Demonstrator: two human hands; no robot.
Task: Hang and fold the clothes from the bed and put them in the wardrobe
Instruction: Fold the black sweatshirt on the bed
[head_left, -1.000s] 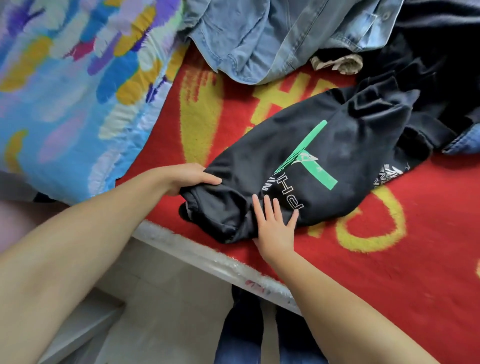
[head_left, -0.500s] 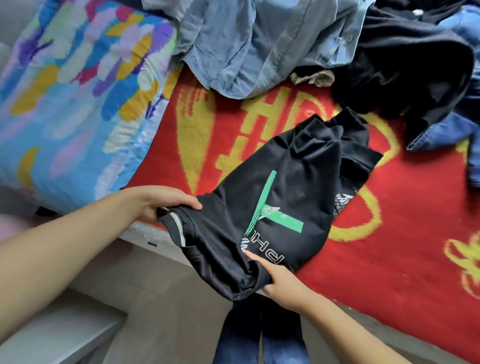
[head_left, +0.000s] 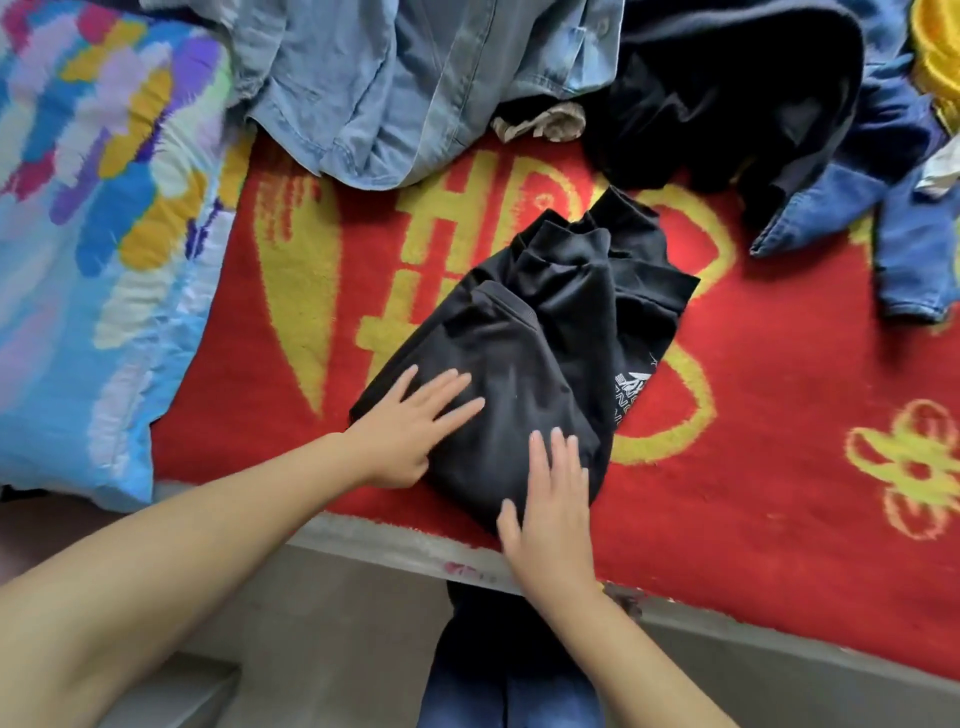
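Note:
A black T-shirt (head_left: 540, 343) lies folded into a compact bundle on the red and yellow blanket (head_left: 769, 447) near the bed's front edge. A bit of white print shows on its right side. My left hand (head_left: 410, 431) presses flat on the bundle's left part, fingers straight. My right hand (head_left: 550, 509) lies flat on its near end, fingers straight too. Behind the bundle lie a light blue denim shirt (head_left: 384, 88), a dark garment (head_left: 727, 98) and a darker blue denim piece (head_left: 883, 223).
A multicoloured pillow (head_left: 98, 234) fills the left side of the bed. A small beige cloth (head_left: 545, 122) sits between the denim shirt and the dark garment. Something yellow (head_left: 935, 67) shows at the top right. The bed's edge (head_left: 415, 545) runs in front of my legs.
The T-shirt's near end, which both hands gripped off the bed's edge, has been folded up over the green print. Both hands now press flat on the bundle.

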